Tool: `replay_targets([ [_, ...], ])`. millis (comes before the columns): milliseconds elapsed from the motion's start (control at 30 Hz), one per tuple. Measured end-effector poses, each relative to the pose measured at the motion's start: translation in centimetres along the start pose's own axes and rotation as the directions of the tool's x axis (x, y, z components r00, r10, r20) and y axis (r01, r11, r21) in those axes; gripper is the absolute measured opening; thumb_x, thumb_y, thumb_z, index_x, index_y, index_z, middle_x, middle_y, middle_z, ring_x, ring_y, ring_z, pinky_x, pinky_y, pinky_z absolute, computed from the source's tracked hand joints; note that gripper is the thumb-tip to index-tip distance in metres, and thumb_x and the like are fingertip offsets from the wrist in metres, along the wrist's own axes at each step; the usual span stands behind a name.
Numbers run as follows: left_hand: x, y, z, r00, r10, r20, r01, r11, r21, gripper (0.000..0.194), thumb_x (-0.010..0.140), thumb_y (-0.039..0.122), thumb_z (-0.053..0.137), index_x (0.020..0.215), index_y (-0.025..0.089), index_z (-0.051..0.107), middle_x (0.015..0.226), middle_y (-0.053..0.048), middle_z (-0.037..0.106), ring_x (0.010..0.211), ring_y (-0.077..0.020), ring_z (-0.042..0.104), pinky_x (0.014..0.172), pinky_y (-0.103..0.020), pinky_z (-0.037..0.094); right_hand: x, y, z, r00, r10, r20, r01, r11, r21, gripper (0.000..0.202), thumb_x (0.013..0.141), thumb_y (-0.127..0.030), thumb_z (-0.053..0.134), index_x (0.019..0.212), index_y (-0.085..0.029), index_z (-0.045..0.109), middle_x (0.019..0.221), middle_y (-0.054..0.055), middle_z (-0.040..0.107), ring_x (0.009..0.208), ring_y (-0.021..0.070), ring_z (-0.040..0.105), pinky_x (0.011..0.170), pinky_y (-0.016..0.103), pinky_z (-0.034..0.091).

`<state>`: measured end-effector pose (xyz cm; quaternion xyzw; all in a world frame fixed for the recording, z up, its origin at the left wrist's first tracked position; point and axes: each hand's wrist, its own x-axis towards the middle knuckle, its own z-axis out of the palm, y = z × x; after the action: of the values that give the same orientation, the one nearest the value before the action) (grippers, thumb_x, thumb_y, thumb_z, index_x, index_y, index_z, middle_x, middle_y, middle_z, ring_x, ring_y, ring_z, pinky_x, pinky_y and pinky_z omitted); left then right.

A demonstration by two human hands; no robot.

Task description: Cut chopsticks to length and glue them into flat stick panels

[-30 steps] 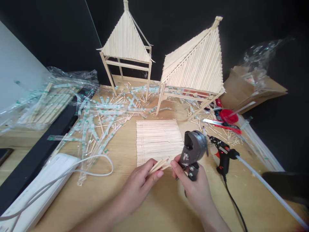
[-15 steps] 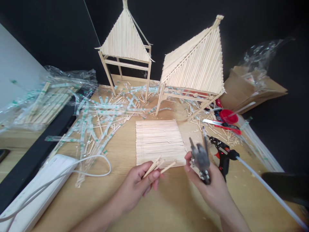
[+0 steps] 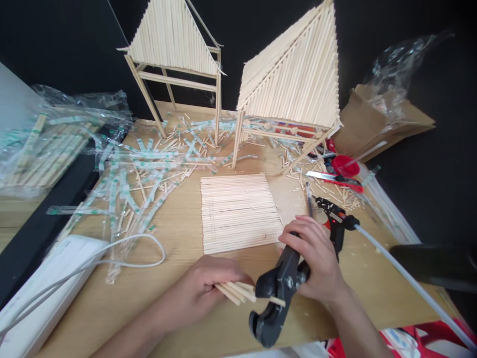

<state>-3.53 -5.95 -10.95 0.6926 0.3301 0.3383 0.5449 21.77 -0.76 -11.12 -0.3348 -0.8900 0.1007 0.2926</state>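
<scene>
My left hand (image 3: pixel 208 286) is closed round several thin wooden sticks (image 3: pixel 236 292), their ends pointing right and down. Wrapped round the handles of a black pipe cutter (image 3: pixel 285 288), my right hand (image 3: pixel 313 253) holds it with the curved jaw toward me. One stick end (image 3: pixel 277 301) lies in the cutter's jaw, and where it joins the bunch is partly hidden. Just beyond both hands, a flat panel of sticks (image 3: pixel 238 214) rests on the table, a few short bits lying on it.
Two stick-built house frames with steep roofs (image 3: pixel 169 40) (image 3: pixel 294 74) stand behind. Plastic wrappers and stick scraps (image 3: pixel 149 159) litter the left. On the right are a glue gun (image 3: pixel 335 219), a utility knife (image 3: pixel 335 180) and a red cup (image 3: pixel 346 165). A white power strip (image 3: pixel 55 293) lies front left.
My right hand has turned the cutter so its jaw points toward me. My left hand has rolled over, its sticks now pointing down and right, one in the jaw. The view has shifted.
</scene>
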Motion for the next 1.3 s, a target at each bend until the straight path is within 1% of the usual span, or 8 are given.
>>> replay_targets([
  [100, 0.1, 0.0, 0.1, 1.0, -0.001, 0.009, 0.001, 1.0, 0.003, 0.036, 0.096, 0.036, 0.038, 0.09, 0.019, 0.069, 0.074, -0.005, 0.067, 0.067, -0.014, 0.061, 0.065, -0.022, 0.042, 0.0, -0.2, 0.2, 1.0, -0.013, -0.005, 0.013, 1.0, 0.002, 0.045, 0.068, -0.013, 0.06, 0.11, -0.024, 0.053, 0.098, 0.007, 0.059, 0.094, 0.0242, 0.057, 0.095, 0.055, 0.04],
  [200, 0.1, 0.0, 0.1, 1.0, -0.013, 0.028, 0.014, 1.0, -0.005, 0.034, 0.097, 0.033, 0.038, 0.092, 0.018, 0.068, 0.075, -0.005, 0.068, 0.066, -0.0134, 0.06, 0.066, -0.023, 0.043, 0.0, -0.2, 0.3, 0.999, -0.011, -0.03, 0.012, 1.0, 0.022, 0.044, 0.067, -0.013, 0.06, 0.109, -0.024, 0.053, 0.097, 0.007, 0.059, 0.093, 0.0237, 0.057, 0.095, 0.054, 0.041],
  [433, -0.2, -0.6, 0.2, 0.994, -0.106, 0.031, 0.108, 0.992, -0.062, 0.023, 0.092, 0.019, 0.047, 0.078, 0.016, 0.065, 0.071, -0.003, 0.068, 0.065, -0.0121, 0.061, 0.063, -0.02, 0.043, 0.2, -0.4, 0.5, 1.0, -0.02, -0.019, 0.021, 0.999, 0.04, 0.041, 0.067, -0.011, 0.059, 0.106, -0.021, 0.055, 0.096, 0.007, 0.059, 0.093, 0.0232, 0.058, 0.094, 0.053, 0.042],
  [567, -0.4, -1.0, 0.3, 0.995, -0.103, 0.02, 0.104, 0.991, -0.088, 0.017, 0.088, 0.012, 0.051, 0.079, 0.015, 0.065, 0.07, -0.001, 0.068, 0.064, -0.0102, 0.061, 0.062, -0.018, 0.043, 0.2, -0.5, 0.7, 0.998, -0.034, -0.046, 0.037, 0.998, 0.058, 0.041, 0.065, -0.009, 0.061, 0.104, -0.019, 0.056, 0.096, 0.008, 0.059, 0.092, 0.0228, 0.056, 0.094, 0.053, 0.042],
  [733, -0.4, -1.2, 0.3, 0.995, -0.093, 0.026, 0.095, 0.99, -0.103, 0.016, 0.089, 0.012, 0.052, 0.084, 0.015, 0.066, 0.07, -0.001, 0.067, 0.064, -0.0092, 0.06, 0.063, -0.017, 0.042, 0.2, -0.4, 0.7, 0.998, -0.039, -0.045, 0.042, 0.997, 0.065, 0.041, 0.065, -0.01, 0.062, 0.105, -0.017, 0.056, 0.096, 0.009, 0.058, 0.091, 0.0232, 0.055, 0.093, 0.053, 0.042],
  [900, -0.4, -1.0, 0.3, 0.997, -0.071, 0.021, 0.073, 0.993, -0.097, 0.017, 0.089, 0.011, 0.051, 0.082, 0.014, 0.066, 0.069, -0.001, 0.066, 0.064, -0.0087, 0.059, 0.062, -0.016, 0.042, 0.2, -0.4, 0.6, 0.998, -0.037, -0.05, 0.04, 0.997, 0.068, 0.04, 0.065, -0.009, 0.061, 0.103, -0.017, 0.056, 0.094, 0.009, 0.058, 0.09, 0.0227, 0.055, 0.092, 0.053, 0.042],
  [1100, -0.4, -1.0, 0.4, 0.996, -0.082, 0.02, 0.084, 0.992, -0.095, 0.018, 0.087, 0.006, 0.051, 0.082, 0.015, 0.066, 0.071, 0.0, 0.067, 0.065, -0.0083, 0.06, 0.064, -0.016, 0.042, 0.0, -0.4, 0.6, 0.998, -0.034, -0.05, 0.037, 0.997, 0.065, 0.039, 0.065, -0.011, 0.062, 0.104, -0.017, 0.057, 0.095, 0.009, 0.058, 0.091, 0.0231, 0.055, 0.093, 0.053, 0.042],
  [1300, -0.3, -0.9, 0.3, 0.996, -0.09, 0.026, 0.093, 0.988, -0.122, 0.018, 0.087, 0.007, 0.051, 0.08, 0.014, 0.065, 0.07, -0.001, 0.067, 0.064, -0.0082, 0.059, 0.063, -0.015, 0.041, 0.0, -0.5, 0.6, 0.998, -0.032, -0.06, 0.036, 0.998, 0.059, 0.037, 0.066, -0.009, 0.062, 0.101, -0.016, 0.057, 0.094, 0.009, 0.059, 0.089, 0.0224, 0.056, 0.092, 0.052, 0.043],
])
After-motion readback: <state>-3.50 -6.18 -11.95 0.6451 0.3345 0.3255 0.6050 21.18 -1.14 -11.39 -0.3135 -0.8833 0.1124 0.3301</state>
